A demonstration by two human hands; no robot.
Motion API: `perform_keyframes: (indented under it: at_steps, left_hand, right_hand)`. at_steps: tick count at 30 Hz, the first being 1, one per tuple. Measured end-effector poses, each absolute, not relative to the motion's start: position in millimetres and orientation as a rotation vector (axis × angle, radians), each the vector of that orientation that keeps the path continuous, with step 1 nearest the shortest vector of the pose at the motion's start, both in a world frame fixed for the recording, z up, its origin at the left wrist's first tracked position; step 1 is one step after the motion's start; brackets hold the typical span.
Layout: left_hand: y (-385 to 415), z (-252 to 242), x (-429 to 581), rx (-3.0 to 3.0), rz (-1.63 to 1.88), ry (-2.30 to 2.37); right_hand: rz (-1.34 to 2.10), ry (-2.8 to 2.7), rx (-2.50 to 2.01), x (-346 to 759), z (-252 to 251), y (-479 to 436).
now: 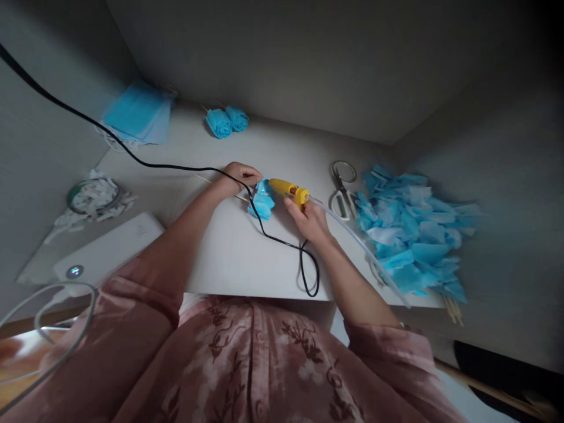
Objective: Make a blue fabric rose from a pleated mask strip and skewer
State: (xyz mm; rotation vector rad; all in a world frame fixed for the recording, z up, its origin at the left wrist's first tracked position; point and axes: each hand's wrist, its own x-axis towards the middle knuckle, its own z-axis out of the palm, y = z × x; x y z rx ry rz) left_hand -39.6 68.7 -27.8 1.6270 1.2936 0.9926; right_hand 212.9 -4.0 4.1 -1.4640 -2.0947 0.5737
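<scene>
My right hand is closed round a yellow hot glue gun, its nozzle pointing left at a blue fabric flower on a thin wooden stick. My left hand is closed on that flower from its upper left, holding it just above the white table. A clear glue stick juts from the gun's back toward the lower right. The gun's black cord runs left across the table and loops near the front edge.
Two finished blue flowers lie at the back. A stack of blue face masks is at the back left. Scissors and a heap of cut blue pieces lie right. White scraps and a white device sit left.
</scene>
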Motion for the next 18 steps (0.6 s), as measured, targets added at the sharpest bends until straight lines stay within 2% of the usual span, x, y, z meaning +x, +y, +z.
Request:
perform_keyframes:
  at_steps: [18]
  left_hand:
    - [65.3, -21.0, -40.3, 1.653, 0.931, 1.246]
  right_hand:
    - [0.585, -2.046, -1.426, 214.2, 2.8, -1.6]
